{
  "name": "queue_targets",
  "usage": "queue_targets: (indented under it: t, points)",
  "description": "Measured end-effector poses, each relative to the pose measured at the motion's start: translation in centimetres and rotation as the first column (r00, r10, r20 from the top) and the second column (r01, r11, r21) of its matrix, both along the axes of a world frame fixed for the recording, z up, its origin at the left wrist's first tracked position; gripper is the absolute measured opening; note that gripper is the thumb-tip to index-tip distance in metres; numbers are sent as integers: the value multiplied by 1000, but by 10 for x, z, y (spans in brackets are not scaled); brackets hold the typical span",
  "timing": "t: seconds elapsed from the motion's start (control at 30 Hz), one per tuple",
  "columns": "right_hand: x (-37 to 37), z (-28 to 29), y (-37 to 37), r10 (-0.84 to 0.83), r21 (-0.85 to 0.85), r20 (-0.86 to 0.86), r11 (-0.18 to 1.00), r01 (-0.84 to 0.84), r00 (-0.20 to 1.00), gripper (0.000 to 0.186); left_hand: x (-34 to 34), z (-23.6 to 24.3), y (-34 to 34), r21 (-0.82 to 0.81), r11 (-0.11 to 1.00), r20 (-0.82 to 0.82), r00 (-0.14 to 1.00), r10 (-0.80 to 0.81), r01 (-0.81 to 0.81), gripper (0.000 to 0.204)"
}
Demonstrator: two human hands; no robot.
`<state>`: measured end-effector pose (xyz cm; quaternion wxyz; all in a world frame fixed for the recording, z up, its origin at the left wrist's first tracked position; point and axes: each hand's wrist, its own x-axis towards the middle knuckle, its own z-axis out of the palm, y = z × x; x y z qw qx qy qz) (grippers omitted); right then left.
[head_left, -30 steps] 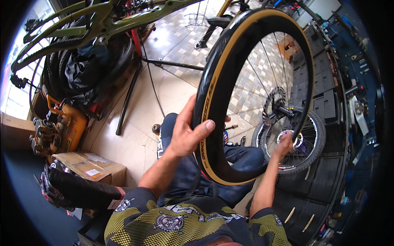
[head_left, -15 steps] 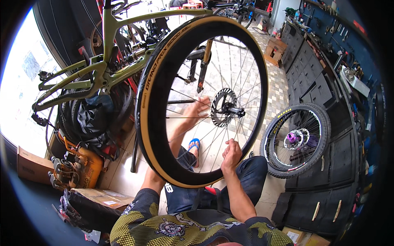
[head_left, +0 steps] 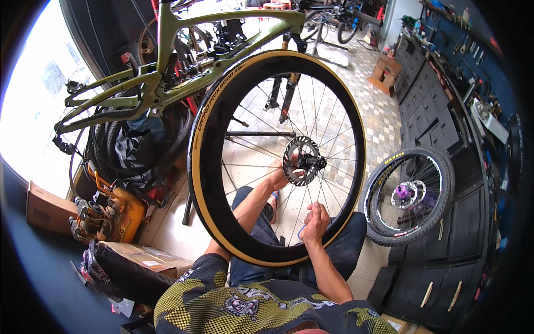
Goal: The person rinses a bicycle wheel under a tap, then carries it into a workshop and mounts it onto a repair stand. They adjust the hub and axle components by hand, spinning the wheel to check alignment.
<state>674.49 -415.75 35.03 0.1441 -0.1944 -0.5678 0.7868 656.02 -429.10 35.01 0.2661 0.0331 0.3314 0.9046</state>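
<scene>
A bicycle wheel with a black deep rim and a tan-sided tyre stands upright before me, its bottom at my lap. At its hub sits a black-and-silver disc brake rotor. My left hand reaches to the far side of the hub, behind the spokes; the rotor covers most of its fingers. Low by the near side of the wheel, my right hand is closed in a fist near the rim. A bit of blue shows beside that fist, but what it holds, if anything, I cannot make out.
A green bike frame hangs at the upper left, its fork behind the wheel. Another wheel with a purple hub leans against black drawers on the right. An orange machine and a cardboard box stand left.
The wheel appears lower and its rotor has turned. My left hand, with fingers spread before, has moved in behind the rotor. My right hand stays closed near the rim.
</scene>
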Motion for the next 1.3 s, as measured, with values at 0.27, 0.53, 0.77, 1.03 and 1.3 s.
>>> queue_targets:
  t: [0.27,0.53,0.77,1.03,1.3]
  points:
    - [12,5,-4,114,125,-48,986,-107,992,29,11,8,-17,-107,990,-5,996,90,-90,32]
    - [20,20,27,390,301,19,876,-377,921,23,27,22,-12,-39,996,-22,997,80,-80,21]
    - [-5,78,88,178,779,-41,622,-80,983,38,30,38,3,-34,998,66,996,59,-57,23]
    - [-72,113,69,287,766,-390,628,136,875,30,25,21,9,-74,994,18,997,81,-79,23]
    - [-70,111,42,223,798,-431,547,253,874,21,24,4,5,-42,983,15,983,181,-180,14]
